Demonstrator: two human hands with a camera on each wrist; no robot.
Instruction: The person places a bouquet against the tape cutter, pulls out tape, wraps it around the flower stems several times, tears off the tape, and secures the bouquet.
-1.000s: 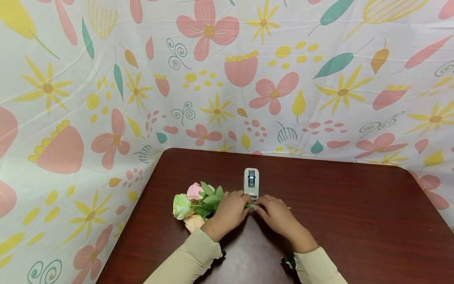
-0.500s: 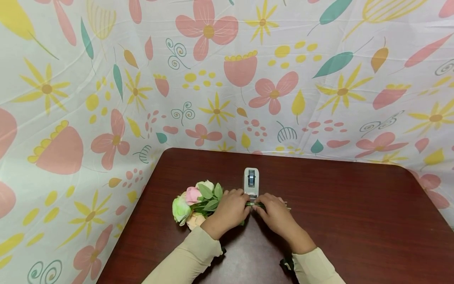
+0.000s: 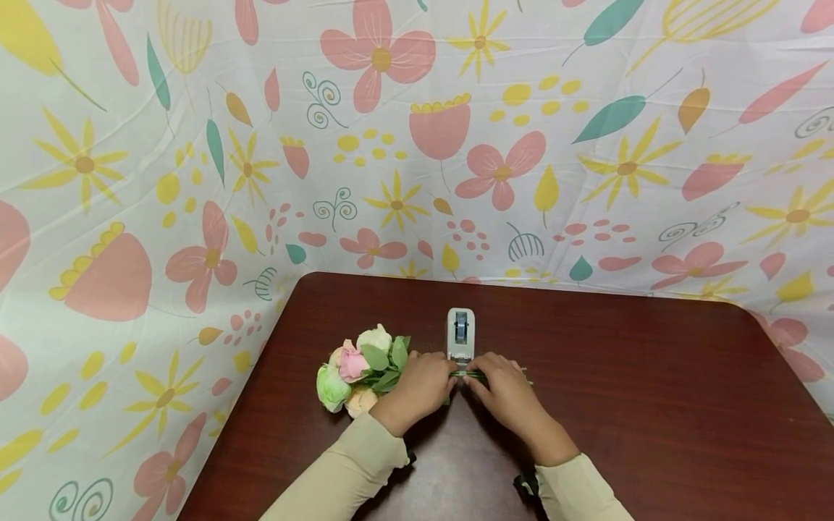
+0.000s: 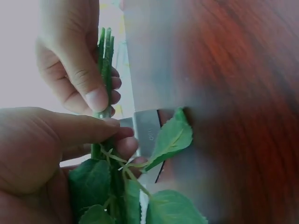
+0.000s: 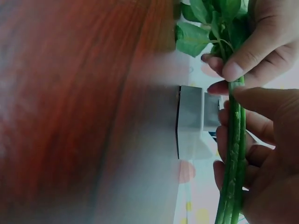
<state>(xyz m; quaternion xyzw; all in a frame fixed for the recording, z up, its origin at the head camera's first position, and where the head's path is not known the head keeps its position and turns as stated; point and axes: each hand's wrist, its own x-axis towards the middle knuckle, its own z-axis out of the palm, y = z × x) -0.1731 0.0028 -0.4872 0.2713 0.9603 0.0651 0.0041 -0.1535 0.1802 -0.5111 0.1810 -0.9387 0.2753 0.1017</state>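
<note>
A bunch of artificial flowers lies sideways between my hands, with pink (image 3: pixel 352 362), pale green (image 3: pixel 333 388), cream and peach blooms to the left. My left hand (image 3: pixel 420 383) pinches the green stems (image 5: pixel 236 140) just below the leaves (image 4: pixel 173 140). Close beside it, my right hand (image 3: pixel 508 394) holds the same stems between thumb and fingers, their cut ends sticking out past it. A pale, shiny band shows on the stems between the two thumbs. Right behind the hands stands a white tape dispenser (image 3: pixel 461 336) with a roll of clear tape.
The dark red-brown table (image 3: pixel 651 376) extends to both sides of the hands. A flower-printed cloth (image 3: pixel 554 181) hangs along its back and left. Dark straps (image 3: pixel 526 486) sit at the wrists, by the beige sleeves (image 3: pixel 345 470).
The bunch has turned about its stems: the white bloom has come up at the back and the pink one has shifted forward. Both hands stay in nearly the same place.
</note>
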